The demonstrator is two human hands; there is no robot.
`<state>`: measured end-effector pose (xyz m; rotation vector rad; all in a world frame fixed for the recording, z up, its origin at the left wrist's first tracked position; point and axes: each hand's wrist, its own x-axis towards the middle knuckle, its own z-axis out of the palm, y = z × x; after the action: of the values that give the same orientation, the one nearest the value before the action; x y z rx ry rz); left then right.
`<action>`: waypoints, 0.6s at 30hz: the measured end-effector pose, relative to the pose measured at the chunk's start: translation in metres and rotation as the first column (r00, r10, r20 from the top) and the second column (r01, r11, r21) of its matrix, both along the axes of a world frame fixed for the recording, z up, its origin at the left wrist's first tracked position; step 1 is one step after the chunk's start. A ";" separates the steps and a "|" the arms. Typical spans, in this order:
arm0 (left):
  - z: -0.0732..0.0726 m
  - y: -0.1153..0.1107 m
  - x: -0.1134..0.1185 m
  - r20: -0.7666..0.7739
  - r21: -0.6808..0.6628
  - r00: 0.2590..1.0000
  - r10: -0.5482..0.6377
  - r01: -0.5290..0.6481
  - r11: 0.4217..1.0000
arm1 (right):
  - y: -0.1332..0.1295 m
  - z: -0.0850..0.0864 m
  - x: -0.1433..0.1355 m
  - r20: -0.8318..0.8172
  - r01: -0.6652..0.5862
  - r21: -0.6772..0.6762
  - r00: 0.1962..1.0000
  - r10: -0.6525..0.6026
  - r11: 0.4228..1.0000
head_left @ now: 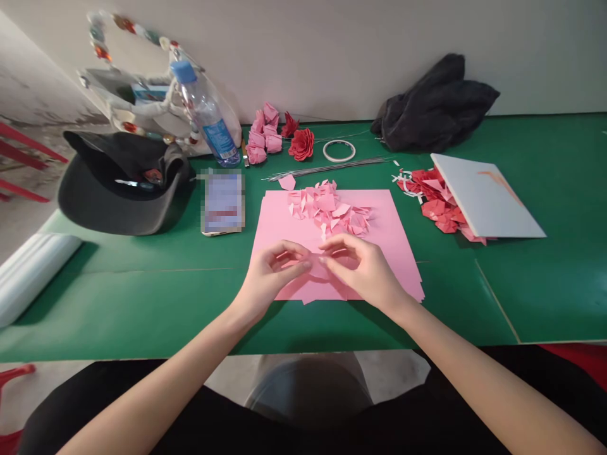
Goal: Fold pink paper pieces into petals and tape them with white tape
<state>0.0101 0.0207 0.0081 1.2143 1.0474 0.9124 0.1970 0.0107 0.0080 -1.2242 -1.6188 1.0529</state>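
Between my two hands, a small pink paper petal (320,268) is pinched along its top edge, just above a stack of pink paper sheets (269,221). My left hand (277,272) grips its left side with thumb and fingers. On the other side, my right hand (358,268) pinches it the same way; the fingers partly cover the paper. Beyond my fingertips lies a heap of cut pink petals (329,208) on the sheets. One loose petal (287,182) rests at the sheets' far edge.
At the back lie pink paper flowers (263,133), a red paper rose (301,145), a tape roll (339,151) and thin wires (332,168). A bottle (213,120), cap (118,189) and blurred phone-like item (222,202) stand left. Right are a white board (488,199) and black cloth (436,107).
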 end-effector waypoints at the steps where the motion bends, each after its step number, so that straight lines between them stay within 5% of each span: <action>1: 0.001 -0.001 0.000 0.017 -0.038 1.000 -0.016 0.016 0.999 | 0.000 0.000 0.001 0.004 0.000 0.016 1.000 0.000 1.000; 12: 0.008 0.002 -0.001 -0.001 -0.208 0.983 -0.184 0.180 0.961 | -0.001 0.012 0.003 0.147 -0.066 0.168 0.988 0.041 0.984; 18: 0.007 0.001 0.000 -0.041 -0.215 0.982 -0.184 0.172 0.961 | -0.002 0.015 0.001 0.131 -0.063 0.067 0.990 0.054 0.996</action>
<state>0.0105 0.0221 0.0149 1.1428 1.0362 0.6125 0.1981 0.0089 0.0226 -1.2257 -1.7859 0.9606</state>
